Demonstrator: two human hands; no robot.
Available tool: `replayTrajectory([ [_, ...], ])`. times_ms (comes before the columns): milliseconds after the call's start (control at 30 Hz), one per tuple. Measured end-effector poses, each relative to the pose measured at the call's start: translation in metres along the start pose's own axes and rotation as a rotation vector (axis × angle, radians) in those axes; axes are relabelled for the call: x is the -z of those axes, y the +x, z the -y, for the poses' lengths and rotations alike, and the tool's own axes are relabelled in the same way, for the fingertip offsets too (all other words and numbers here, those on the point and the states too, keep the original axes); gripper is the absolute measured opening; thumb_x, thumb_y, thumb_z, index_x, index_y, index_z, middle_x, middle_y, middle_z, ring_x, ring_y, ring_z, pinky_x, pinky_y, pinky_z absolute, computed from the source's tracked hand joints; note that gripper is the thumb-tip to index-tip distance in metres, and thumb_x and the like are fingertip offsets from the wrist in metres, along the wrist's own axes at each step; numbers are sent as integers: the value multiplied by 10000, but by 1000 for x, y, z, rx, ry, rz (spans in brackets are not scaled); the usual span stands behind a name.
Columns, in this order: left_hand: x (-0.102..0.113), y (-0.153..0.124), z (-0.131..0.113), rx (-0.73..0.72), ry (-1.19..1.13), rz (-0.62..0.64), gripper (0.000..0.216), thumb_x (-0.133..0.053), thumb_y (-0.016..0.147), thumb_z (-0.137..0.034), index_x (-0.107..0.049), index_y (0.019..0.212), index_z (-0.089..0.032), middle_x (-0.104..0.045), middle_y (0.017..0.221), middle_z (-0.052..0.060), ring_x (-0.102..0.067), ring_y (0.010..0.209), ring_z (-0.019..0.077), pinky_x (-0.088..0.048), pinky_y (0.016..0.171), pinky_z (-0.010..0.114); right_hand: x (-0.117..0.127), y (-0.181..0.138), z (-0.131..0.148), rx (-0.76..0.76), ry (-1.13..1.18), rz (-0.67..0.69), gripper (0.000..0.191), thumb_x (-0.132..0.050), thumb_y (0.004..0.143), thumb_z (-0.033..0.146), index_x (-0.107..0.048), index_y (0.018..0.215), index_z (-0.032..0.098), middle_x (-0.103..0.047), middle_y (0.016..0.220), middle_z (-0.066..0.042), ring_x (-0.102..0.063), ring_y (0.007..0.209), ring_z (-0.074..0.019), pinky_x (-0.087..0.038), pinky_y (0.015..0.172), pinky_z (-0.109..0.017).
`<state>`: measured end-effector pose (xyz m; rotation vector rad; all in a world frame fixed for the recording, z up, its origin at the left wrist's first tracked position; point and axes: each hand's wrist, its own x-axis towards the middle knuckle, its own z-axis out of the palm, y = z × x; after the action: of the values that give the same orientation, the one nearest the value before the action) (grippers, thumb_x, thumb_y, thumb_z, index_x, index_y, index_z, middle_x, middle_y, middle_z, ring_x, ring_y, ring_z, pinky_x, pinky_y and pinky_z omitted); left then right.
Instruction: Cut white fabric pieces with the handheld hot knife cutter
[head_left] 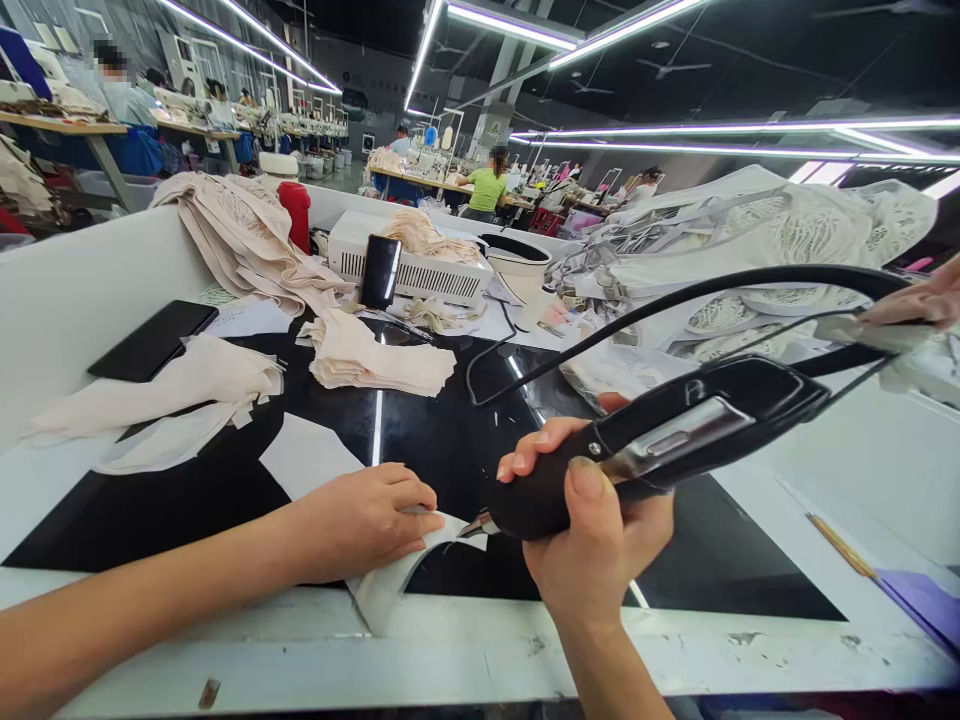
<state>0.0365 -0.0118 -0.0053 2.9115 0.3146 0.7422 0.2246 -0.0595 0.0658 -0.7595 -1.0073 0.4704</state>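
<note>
Work in hand: a pale fabric piece (390, 590) is lying at the front of the bench (300, 650), partly over a black sheet (450, 430). The left hand (364, 525) is pinching this piece near its curved edge, the fingers lying close together. The right hand (589, 545) is wrapping around a black corded tool (675, 430), whose metal tip (480, 525) is meeting the right end of the fabric.

Progress: this piece is appearing to be part-way through, the tip sitting at its edge; how much edge is done is not showing. A stack of pale pieces (379, 355) is lying beyond the hands, and loose pieces (165, 390) are lying to the left. Whether either group is finished or waiting, the view is not telling.

Containers: a white tub (517, 278) with a dark rim is standing behind the stack, its contents not showing clearly. Beside it, a white vented box (442, 284) is bearing crumpled beige cloth (431, 235) on top, its casing hiding whatever is inside
</note>
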Motion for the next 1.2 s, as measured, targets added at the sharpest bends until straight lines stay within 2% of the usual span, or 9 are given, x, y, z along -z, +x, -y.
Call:
replayTrajectory([
  [133,0,0,0,-6,-2,-17,117,-623,1077,-190,-686,1174,-169,-705,1152,71,-646,1005,202,-571,970,326,2,2,2,0,-5,-25,384,-843,849,340,-652,1178,284,-677,788,55,-645,553,-140,-586,476,-293],
  [300,0,-1,1,-1,-3,-4,131,-642,1067,-193,-692,1186,-175,-706,1158,72,-657,1034,210,-573,982,335,6,4,8,18,-23,-98,378,-891,793,388,-656,1064,270,-663,750,57,-636,543,-143,-568,462,-284],
  [733,-1,-2,2,-2,-6,-14,130,-622,1074,-194,-703,1173,-173,-707,1177,90,-671,1038,214,-583,988,337,0,-2,0,12,27,-15,351,-852,856,347,-679,1157,292,-694,792,58,-655,568,-131,-601,492,-275],
  [1067,-3,-3,2,10,-8,-1,160,-648,1054,-177,-692,1208,-184,-707,1181,75,-673,1040,215,-585,976,340,7,3,6,28,-17,-69,422,-871,828,380,-649,1175,287,-668,778,58,-641,551,-148,-563,465,-293],
  [1200,-2,-3,3,8,-24,2,162,-637,1052,-168,-700,1200,-185,-711,1187,76,-677,1039,222,-598,968,346,10,2,5,37,-37,-57,357,-853,849,378,-647,1125,283,-660,782,56,-643,564,-142,-573,482,-289],
])
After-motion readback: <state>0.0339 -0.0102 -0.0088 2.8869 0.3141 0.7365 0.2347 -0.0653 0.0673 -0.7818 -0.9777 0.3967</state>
